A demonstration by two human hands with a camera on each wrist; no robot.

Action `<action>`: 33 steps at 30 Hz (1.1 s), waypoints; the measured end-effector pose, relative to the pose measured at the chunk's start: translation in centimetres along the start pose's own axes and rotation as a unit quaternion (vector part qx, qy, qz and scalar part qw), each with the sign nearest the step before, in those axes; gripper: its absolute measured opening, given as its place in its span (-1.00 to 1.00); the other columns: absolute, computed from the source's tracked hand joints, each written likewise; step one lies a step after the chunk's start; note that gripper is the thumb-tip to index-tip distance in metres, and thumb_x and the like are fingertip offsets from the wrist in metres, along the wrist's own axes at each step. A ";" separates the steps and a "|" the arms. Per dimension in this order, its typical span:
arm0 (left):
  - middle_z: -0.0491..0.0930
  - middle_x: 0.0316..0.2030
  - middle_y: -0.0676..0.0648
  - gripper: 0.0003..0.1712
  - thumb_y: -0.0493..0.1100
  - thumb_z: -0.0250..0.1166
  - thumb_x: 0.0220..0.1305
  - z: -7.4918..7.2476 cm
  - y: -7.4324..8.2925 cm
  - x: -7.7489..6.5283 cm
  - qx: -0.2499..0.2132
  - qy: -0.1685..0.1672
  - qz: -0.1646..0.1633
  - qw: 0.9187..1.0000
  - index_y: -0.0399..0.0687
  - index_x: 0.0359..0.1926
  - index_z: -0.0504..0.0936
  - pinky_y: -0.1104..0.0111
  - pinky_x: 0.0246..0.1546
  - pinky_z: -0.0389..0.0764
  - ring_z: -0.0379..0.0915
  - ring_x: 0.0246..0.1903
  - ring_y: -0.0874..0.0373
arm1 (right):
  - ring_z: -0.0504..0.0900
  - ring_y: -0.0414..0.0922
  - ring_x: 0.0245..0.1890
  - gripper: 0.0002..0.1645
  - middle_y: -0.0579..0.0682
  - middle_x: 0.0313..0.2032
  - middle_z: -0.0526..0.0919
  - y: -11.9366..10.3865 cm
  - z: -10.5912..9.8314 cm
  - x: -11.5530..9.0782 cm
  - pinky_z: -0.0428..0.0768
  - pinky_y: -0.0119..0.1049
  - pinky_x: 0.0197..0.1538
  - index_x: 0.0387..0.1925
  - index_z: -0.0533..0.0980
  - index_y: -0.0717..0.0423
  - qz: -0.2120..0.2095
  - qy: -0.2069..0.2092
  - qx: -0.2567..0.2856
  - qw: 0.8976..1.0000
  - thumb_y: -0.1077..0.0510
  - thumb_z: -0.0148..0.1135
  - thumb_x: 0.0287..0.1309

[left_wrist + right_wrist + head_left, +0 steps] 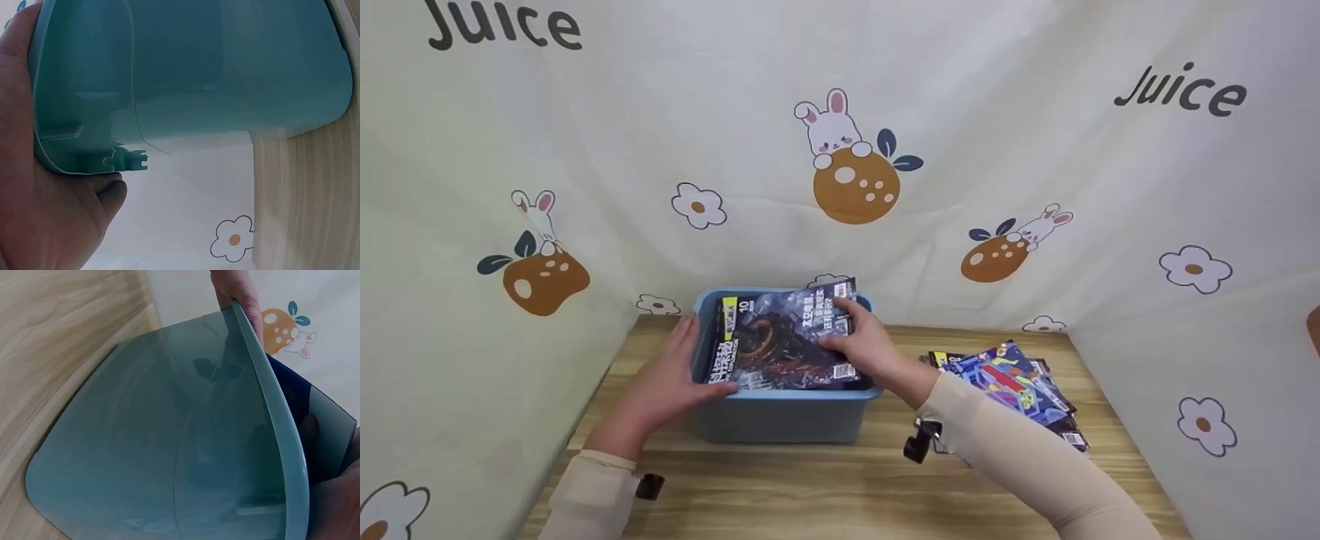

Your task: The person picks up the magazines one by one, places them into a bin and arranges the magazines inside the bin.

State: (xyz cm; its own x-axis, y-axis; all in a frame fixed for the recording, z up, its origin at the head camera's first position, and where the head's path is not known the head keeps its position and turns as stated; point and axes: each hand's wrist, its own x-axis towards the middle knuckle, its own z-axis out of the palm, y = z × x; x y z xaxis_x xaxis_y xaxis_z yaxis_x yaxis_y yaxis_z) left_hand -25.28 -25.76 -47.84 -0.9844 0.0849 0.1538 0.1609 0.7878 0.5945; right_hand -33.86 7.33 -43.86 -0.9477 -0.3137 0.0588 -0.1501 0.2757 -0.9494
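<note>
Above the wood-grain table (780,487) I see the left hand (672,377) spread wide against the blue bin (780,418), right hand (876,349) gripping a magazine (776,330)

The left grip (48,216) — a bare hand — lay against the rim of a blue-green bin (208,67), which stood on a wood-grained desk (315,202) near a whitish backdrop (169,219) printed with a flower (234,240).
</note>
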 end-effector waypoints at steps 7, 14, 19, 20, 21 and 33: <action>-0.29 0.76 -0.39 0.71 0.61 0.56 0.06 0.1 0.1 -0.1 0.005 -0.003 0.003 1.000 -0.34 0.77 -0.14 -0.40 0.57 0.09 -0.27 0.70 -0.47 | 0.57 0.19 0.35 0.00 0.37 0.46 0.49 0.5 0.6 0.0 0.52 0.01 0.50 0.65 0.32 0.23 0.008 0.005 -0.029 1.000 0.32 0.50 0.22; -0.30 0.76 -0.38 0.70 0.59 0.56 0.09 0.2 0.4 0.3 0.001 -0.001 0.012 1.000 -0.33 0.77 -0.17 -0.36 0.60 0.04 -0.30 0.71 -0.44 | 0.56 0.18 0.34 0.02 0.36 0.49 0.46 0.6 0.5 0.3 0.52 0.02 0.49 0.66 0.29 0.21 0.018 -0.001 -0.056 0.998 0.33 0.49 0.21; -0.32 0.77 -0.35 0.72 0.61 0.56 0.07 0.0 0.0 -0.1 0.008 -0.004 -0.003 1.000 -0.30 0.78 -0.19 -0.38 0.58 0.07 -0.30 0.71 -0.44 | 0.60 0.15 0.28 0.04 0.34 0.48 0.47 0.7 1.1 0.4 0.57 -0.01 0.43 0.67 0.27 0.20 0.025 -0.026 -0.058 0.998 0.32 0.51 0.22; -0.32 0.77 -0.35 0.73 0.61 0.56 0.06 0.0 0.0 -0.2 0.009 -0.006 -0.005 1.000 -0.30 0.78 -0.20 -0.38 0.58 0.06 -0.30 0.71 -0.44 | 0.60 0.14 0.28 0.04 0.34 0.48 0.47 0.7 1.1 0.4 0.57 -0.01 0.44 0.67 0.28 0.19 0.026 -0.028 -0.061 0.997 0.31 0.51 0.21; -0.32 0.77 -0.34 0.72 0.61 0.56 0.06 0.1 -0.1 -0.2 0.009 -0.006 -0.007 1.000 -0.30 0.78 -0.20 -0.38 0.59 0.06 -0.31 0.72 -0.44 | 0.61 0.15 0.28 0.05 0.34 0.47 0.48 0.8 1.2 0.4 0.57 -0.01 0.44 0.67 0.27 0.20 0.026 -0.029 -0.063 0.997 0.32 0.52 0.21; -0.30 0.76 -0.38 0.68 0.57 0.57 0.11 -0.4 0.5 -0.1 0.010 -0.009 0.004 1.000 -0.38 0.76 -0.15 -0.32 0.62 0.03 -0.31 0.71 -0.44 | 0.52 0.18 0.41 0.04 0.36 0.49 0.46 0.5 1.4 0.2 0.48 0.02 0.52 0.65 0.23 0.27 0.017 -0.019 -0.096 0.995 0.33 0.50 0.22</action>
State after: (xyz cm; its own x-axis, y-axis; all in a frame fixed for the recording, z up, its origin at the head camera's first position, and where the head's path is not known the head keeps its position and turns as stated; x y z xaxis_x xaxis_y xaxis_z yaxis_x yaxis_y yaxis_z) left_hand -25.08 -25.65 -47.24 -0.9843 0.1014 0.1442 0.1669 0.7996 0.5769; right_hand -33.72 6.13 -44.73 -0.9420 -0.3354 0.0125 -0.1734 0.4545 -0.8737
